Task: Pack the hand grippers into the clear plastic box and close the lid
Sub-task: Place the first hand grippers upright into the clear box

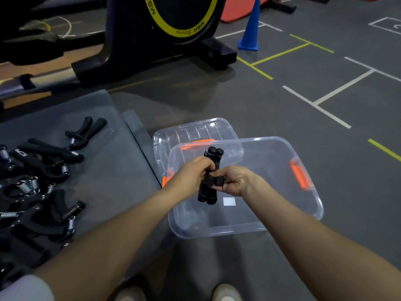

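Fingers (200,168) round grippers (209,177), cone (250,29) beyond.

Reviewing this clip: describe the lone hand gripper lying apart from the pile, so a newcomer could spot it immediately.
Start at the grey mat left of the clear plastic box. A heap of hand grippers fills its left side. Beyond that heap, the lone gripper lies by itself, two black handles splayed towards the exercise bike.

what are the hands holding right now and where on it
Both hands hold black hand grippers over the clear box. The left hand wraps the middle; the right hand pinches near the middle from the other side.
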A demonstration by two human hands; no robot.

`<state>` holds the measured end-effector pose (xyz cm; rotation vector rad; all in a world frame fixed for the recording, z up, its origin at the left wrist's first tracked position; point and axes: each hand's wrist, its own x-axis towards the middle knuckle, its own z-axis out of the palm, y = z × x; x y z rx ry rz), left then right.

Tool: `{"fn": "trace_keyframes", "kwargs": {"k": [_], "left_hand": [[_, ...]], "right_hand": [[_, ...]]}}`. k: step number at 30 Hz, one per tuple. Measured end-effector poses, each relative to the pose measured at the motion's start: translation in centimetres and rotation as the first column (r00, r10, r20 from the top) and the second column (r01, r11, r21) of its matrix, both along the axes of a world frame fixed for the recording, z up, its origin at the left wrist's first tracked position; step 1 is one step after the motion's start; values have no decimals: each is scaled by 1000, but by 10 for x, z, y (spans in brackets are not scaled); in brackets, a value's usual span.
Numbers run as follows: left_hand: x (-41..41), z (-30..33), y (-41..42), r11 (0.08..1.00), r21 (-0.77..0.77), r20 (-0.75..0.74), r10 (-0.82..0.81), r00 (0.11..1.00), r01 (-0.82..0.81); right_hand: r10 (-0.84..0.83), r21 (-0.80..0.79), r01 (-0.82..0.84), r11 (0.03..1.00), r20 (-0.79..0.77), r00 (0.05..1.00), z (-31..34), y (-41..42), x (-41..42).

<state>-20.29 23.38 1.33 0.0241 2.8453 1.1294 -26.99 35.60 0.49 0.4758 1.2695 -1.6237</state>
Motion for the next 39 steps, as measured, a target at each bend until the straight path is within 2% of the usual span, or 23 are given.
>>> {"fn": "trace_keyframes", "kwargs": {"k": [2,5,7,9,12,14,16,22,26,31,35,39], "left_hand": [[2,-8,-7,999,-22,-29,41,999,-41],[3,-22,-28,952,-98,-53,286,957,-290],[4,-33,-40,878,-159,32,462,887,-451],[4,-44,-50,824,-169,156,564,811,-541],[5,-58,-57,795,14,271,581,767,-607],[5,-63,-61,754,146,301,583,755,-641],[6,-68,-64,725,211,298,592,749,-656],[10,-72,-66,724,234,249,601,760,-649],[14,-71,-67,719,257,237,601,763,-646],[13,-67,-65,708,256,248,611,752,-659],[19,-66,-63,679,332,267,599,755,-655],[30,-71,-62,603,447,298,596,746,-660]], "right_hand": [[21,40,-21,999,13,1000,-10,-2,-2],[-25,92,24,995,9,1000,-27,-6,-7],[-26,138,25,990,7,1000,-42,-9,-10],[22,200,-25,980,17,1000,-58,-15,-12],[80,274,-90,957,48,996,-87,-27,-13],[110,302,-125,945,66,992,-107,-39,-12],[141,318,-161,934,86,986,-125,-52,-10],[329,415,-332,847,82,941,-158,-76,-3],[479,500,-449,740,77,875,-169,-75,1],[691,600,-586,545,74,719,-158,-80,-5],[785,623,-677,392,156,599,-153,-83,-4],[783,624,-669,403,143,605,-152,-85,1]]}}
